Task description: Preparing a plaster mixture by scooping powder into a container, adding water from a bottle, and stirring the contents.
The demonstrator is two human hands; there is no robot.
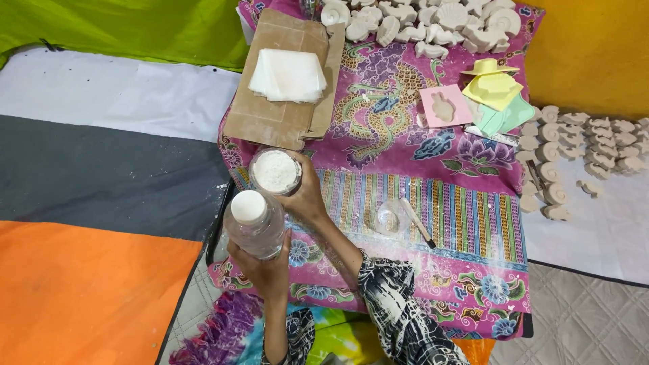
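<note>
Bottle (pixel 255 224) of clear plastic with a white cap sits in the left hand (pixel 267 270), fingers wrapped round its lower half, held above the near edge of the patterned pink cloth (pixel 419 223); just beyond it, touching or nearly so, the right hand (pixel 307 196) closes around a clear cup (pixel 274 172) filled with white powder; a brown cardboard sheet (pixel 270 118) lies behind the cup, carrying a stack of white squares (pixel 288 74); to the right on the cloth lie a small clear empty cup (pixel 391 216) and a stick (pixel 418 222); white moulded figures (pixel 433 20) crowd the far edge; coloured moulds (pixel 490 94) rest beside them.
</note>
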